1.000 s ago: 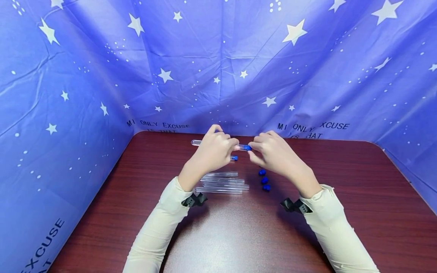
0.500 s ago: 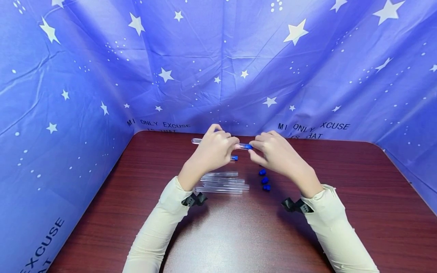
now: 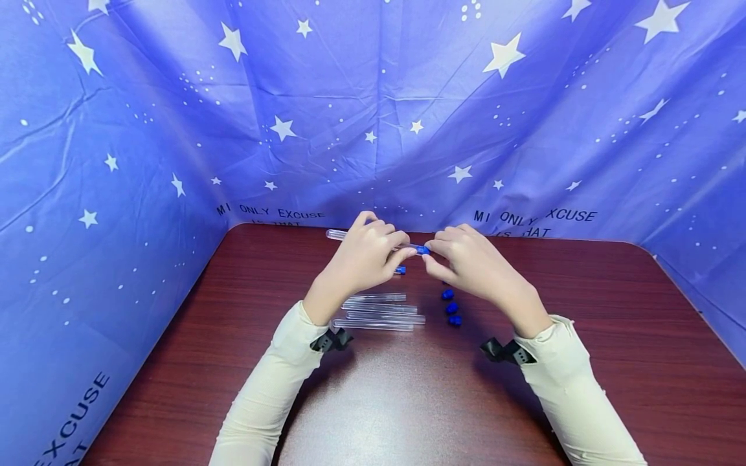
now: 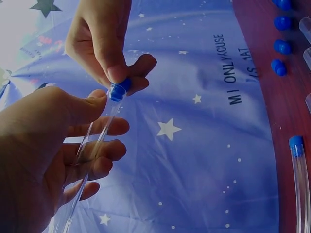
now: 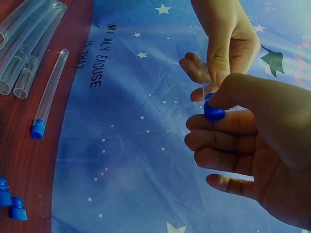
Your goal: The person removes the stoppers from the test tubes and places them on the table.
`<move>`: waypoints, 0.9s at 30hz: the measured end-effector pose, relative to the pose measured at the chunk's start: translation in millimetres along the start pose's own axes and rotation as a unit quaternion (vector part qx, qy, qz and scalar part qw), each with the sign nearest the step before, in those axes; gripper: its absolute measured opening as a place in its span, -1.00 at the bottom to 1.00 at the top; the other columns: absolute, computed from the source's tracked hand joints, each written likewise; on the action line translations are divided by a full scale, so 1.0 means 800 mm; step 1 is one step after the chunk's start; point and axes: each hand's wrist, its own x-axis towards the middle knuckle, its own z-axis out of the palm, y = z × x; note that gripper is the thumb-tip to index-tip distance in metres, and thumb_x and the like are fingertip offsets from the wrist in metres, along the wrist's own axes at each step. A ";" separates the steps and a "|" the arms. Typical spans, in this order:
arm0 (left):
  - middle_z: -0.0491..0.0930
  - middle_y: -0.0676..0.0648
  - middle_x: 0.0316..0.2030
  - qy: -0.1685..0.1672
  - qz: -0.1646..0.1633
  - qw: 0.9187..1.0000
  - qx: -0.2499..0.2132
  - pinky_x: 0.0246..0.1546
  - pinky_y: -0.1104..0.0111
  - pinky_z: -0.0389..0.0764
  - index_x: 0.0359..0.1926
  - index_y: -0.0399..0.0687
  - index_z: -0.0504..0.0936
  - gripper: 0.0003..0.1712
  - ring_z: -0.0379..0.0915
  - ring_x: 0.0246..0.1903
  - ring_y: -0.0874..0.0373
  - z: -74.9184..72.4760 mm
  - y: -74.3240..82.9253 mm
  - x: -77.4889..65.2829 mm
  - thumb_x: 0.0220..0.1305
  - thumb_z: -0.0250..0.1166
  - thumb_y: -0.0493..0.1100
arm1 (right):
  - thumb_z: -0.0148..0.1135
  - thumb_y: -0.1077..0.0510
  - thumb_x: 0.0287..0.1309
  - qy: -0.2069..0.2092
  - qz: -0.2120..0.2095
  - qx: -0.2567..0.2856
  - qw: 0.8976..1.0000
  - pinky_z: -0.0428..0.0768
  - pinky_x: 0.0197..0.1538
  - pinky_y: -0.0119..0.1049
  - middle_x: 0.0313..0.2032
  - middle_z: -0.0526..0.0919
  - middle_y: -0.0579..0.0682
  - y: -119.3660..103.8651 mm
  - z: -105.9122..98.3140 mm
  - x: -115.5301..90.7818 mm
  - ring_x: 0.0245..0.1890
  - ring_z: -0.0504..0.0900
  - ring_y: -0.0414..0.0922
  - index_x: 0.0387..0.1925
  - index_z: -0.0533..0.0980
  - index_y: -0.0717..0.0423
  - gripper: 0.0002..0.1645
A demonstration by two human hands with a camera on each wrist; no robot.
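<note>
A clear test tube (image 4: 100,136) lies across my left hand (image 3: 368,259), which holds it near its mouth between thumb and fingers. My right hand (image 3: 474,266) pinches the blue stopper (image 5: 214,111) at that mouth between thumb and index finger. In the left wrist view the stopper's lower part sits inside the tube's rim. The tube's rounded end sticks out past the left hand in the head view. Both hands are raised over the table's far part. Below them lies another test tube (image 5: 50,92) with a blue stopper in it, partly hidden by the left hand in the head view.
Several unstoppered test tubes (image 3: 381,317) lie side by side on the dark red wooden table (image 3: 233,362), near the left wrist. Right of them, loose blue stoppers (image 3: 452,308) form a short row. A blue star-printed curtain (image 3: 373,97) stands behind the table.
The left fingertips have come closer to the stopper, and less tube shows between the hands. The tube's rounded end has risen slightly. The right hand has barely moved.
</note>
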 end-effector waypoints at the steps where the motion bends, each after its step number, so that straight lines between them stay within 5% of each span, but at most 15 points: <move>1: 0.66 0.08 -0.47 0.001 0.000 1.000 0.000 0.08 0.17 0.45 -0.26 0.02 0.74 -0.72 0.59 -0.42 0.16 0.000 0.000 0.000 0.44 0.24 0.07 | 0.20 0.17 0.17 0.001 0.000 0.000 1.000 0.56 -0.11 -0.05 -0.60 0.41 -0.04 0.000 0.000 0.000 -0.52 0.43 -0.05 -0.48 0.57 0.21 -0.81; 27: 0.66 0.07 -0.48 -0.010 -0.006 1.000 0.001 0.07 0.17 0.46 -0.27 0.00 0.74 -0.71 0.58 -0.44 0.16 0.003 0.002 0.000 0.45 0.24 0.06 | 0.20 0.16 0.21 -0.010 0.021 -0.005 1.000 0.52 -0.15 -0.07 -0.55 0.49 0.00 0.001 0.005 -0.002 -0.48 0.46 -0.03 -0.38 0.63 0.25 -0.79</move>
